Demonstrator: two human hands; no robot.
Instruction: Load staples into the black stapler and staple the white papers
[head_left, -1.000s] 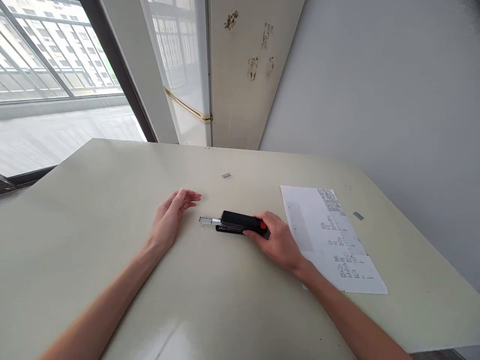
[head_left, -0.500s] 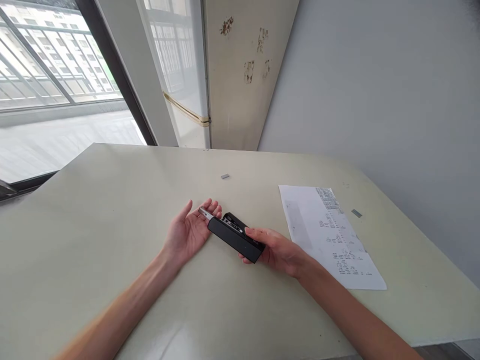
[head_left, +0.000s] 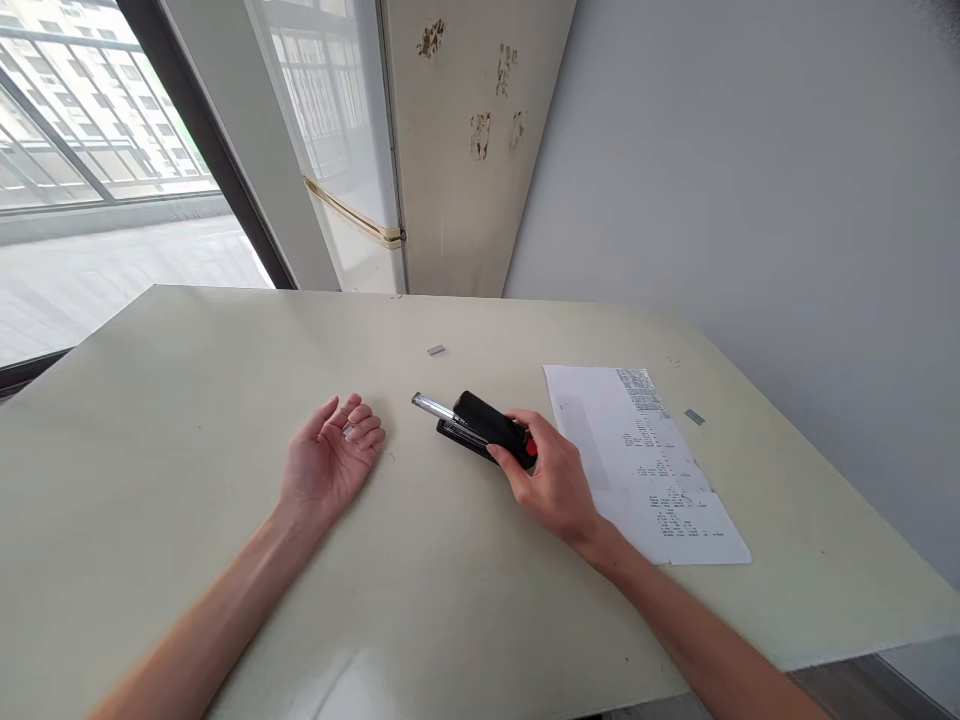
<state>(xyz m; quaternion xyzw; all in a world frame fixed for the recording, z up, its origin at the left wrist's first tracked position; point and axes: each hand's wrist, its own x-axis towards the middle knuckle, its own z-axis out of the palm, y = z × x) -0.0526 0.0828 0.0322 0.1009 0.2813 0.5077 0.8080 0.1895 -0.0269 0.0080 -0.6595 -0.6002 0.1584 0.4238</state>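
Note:
My right hand grips a black stapler by its rear end, thumb on the near side. Its silver staple tray sticks out of the front, pointing left, and a red part shows by my fingers. To the left, my left hand rests palm up on the table with its fingers curled inward. A small shiny piece, which looks like a bit of a staple strip, lies in those fingers, mostly hidden. The stapler and my left hand are apart.
A printed sheet of paper lies to the right, partly under my right forearm. One grey staple strip lies beyond the hands, another strip right of the paper. A fridge stands behind the table.
The stapler was tipped with its tray end over my left palm; my right hand has turned it over and moved it away. My left hand has shifted left, and its fingers have curled.

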